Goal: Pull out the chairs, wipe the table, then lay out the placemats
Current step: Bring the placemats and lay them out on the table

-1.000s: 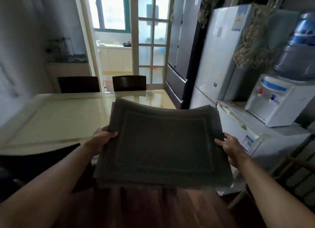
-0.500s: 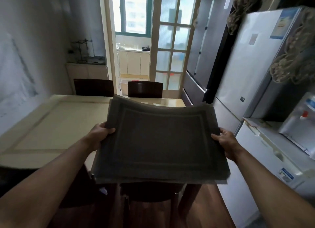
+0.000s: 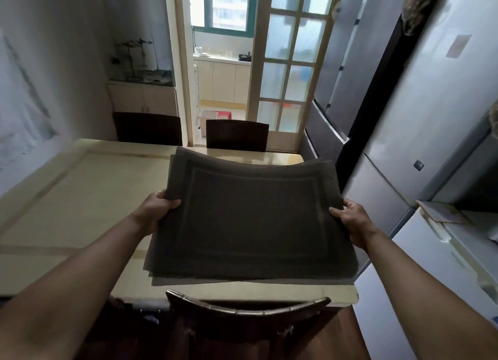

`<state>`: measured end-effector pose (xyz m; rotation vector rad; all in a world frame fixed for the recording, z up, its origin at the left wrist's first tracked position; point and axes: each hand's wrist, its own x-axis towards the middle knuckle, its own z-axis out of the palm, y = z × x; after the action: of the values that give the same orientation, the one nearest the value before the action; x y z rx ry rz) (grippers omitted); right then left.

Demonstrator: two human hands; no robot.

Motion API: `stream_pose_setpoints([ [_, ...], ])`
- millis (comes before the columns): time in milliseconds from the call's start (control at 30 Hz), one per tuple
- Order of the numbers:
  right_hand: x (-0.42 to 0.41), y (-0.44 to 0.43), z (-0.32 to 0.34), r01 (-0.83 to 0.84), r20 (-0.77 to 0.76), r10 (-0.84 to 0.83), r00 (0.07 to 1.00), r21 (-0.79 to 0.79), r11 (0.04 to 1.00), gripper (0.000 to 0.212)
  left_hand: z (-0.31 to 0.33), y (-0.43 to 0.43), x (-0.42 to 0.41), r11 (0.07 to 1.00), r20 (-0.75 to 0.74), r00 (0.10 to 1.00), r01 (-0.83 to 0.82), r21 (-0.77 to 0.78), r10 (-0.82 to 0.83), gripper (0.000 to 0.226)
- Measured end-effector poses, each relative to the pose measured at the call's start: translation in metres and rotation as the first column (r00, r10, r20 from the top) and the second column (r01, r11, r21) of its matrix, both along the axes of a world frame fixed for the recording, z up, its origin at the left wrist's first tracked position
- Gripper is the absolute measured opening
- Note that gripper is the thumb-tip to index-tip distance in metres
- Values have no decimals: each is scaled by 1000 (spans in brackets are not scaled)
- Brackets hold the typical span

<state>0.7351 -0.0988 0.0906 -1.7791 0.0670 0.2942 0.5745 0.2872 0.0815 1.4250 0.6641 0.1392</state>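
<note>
A stack of dark grey woven placemats (image 3: 253, 219) hangs flat above the right half of the cream glossy table (image 3: 80, 198). My left hand (image 3: 156, 211) grips the stack's left edge, my right hand (image 3: 353, 219) its right edge. The stack sags in the middle and its layers fan out at the near edge. A dark chair back (image 3: 248, 308) stands right below me at the near side. Two dark chairs (image 3: 147, 128) (image 3: 237, 134) stand at the far side, tucked close to the table edge. No mat lies on the tabletop itself.
Tall grey fridges (image 3: 420, 117) and a white chest freezer (image 3: 442, 273) line the right, close to the table's corner. A glazed door (image 3: 285, 63) and open doorway lead to a kitchen behind the far chairs. A low cabinet (image 3: 142, 98) stands at the back left wall.
I have stepped closer to the table: the mats, first held short of it, now hang over its right half. Both hands keep the same grip. The water dispenser has left the view.
</note>
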Motion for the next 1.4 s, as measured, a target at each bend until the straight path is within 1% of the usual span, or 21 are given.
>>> stream_pose_setpoints([
  [167,34,17,-38,25,-69,-26,997,-26,999,33,-31,16,39,999,-70,997,21,-27,-23,31],
  [233,44,23,-57,35,-90,-41,995,-64,997,30,-49,23,52,999,-127,991,33,-36,-37,30],
  [333,60,31,-93,45,-136,-62,989,-124,991,35,-85,30,73,998,-209,977,22,-57,-33,34],
  [467,71,37,-142,35,-204,-74,976,-187,982,35,-131,30,90,997,-303,953,-1,-83,-24,33],
  [633,78,41,-186,22,-293,-95,951,-245,969,40,-185,30,106,1000,-387,922,9,-25,-18,33],
  [700,81,41,-200,8,-294,-90,951,-270,963,38,-201,30,108,1000,-403,915,8,5,-6,34],
  [767,86,40,-215,12,-283,-106,953,-313,950,36,-215,29,110,998,-420,907,-1,61,26,35],
  [867,93,36,-235,10,-259,-121,958,-394,919,32,-228,28,110,979,-456,886,3,202,91,39],
  [967,96,33,-246,-23,-235,-127,964,-549,835,30,-235,27,110,900,-524,836,92,426,162,42],
  [1067,94,36,-243,-94,-206,-80,975,-715,693,33,-238,27,108,811,-571,795,189,554,205,41],
  [1100,93,37,-240,-102,-184,-59,981,-752,651,34,-239,25,107,790,-577,786,201,579,222,40],
  [1133,91,39,-237,-94,-158,-46,986,-771,630,35,-240,24,106,776,-578,779,201,598,243,40],
  [1200,89,41,-233,-69,-115,-37,993,-790,610,33,-242,20,104,753,-571,771,191,630,282,41],
  [1267,87,42,-229,-65,-91,-17,996,-820,568,28,-241,17,103,745,-563,767,175,644,307,39],
  [1333,88,43,-225,-80,-80,22,997,-860,504,22,-240,15,104,739,-556,765,161,654,326,35],
  [1400,88,42,-220,-86,-60,73,996,-899,430,18,-241,15,104,727,-566,760,188,661,318,34],
])
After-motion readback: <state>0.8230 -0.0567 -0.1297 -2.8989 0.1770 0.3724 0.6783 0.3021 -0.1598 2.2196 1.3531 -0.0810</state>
